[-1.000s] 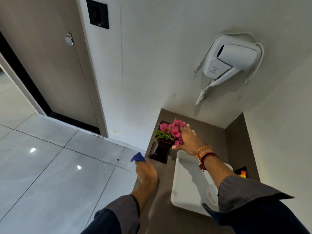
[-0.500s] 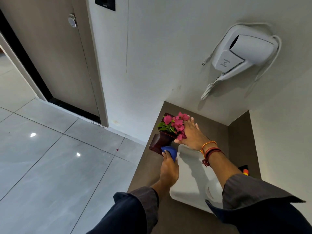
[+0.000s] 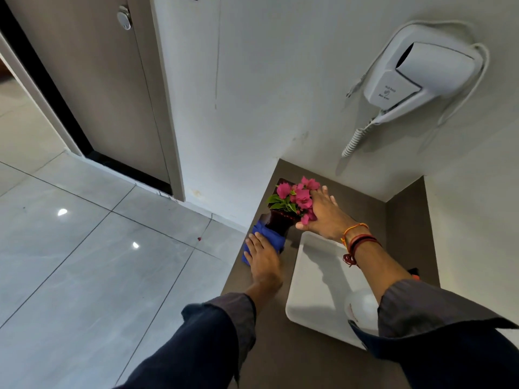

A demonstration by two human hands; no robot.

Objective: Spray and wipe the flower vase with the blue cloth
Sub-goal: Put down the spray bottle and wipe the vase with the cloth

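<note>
A dark brown flower vase (image 3: 280, 221) with pink flowers (image 3: 297, 196) and green leaves stands near the far left corner of a brown counter (image 3: 269, 341). My left hand (image 3: 264, 265) presses a blue cloth (image 3: 271, 238) against the vase's near side and lower part. My right hand (image 3: 323, 217) lies flat against the flowers and the vase's top right rim, steadying it. No spray bottle is in view.
A white rectangular basin (image 3: 314, 276) sits on the counter just right of the vase, under my right forearm. A white wall-mounted hair dryer (image 3: 421, 74) hangs above. The counter's left edge drops to a grey tiled floor (image 3: 98, 262). A door (image 3: 92, 80) stands at the left.
My left hand brought the blue cloth from the counter's left edge up onto the vase and now covers its lower side. My right hand stayed on the flowers.
</note>
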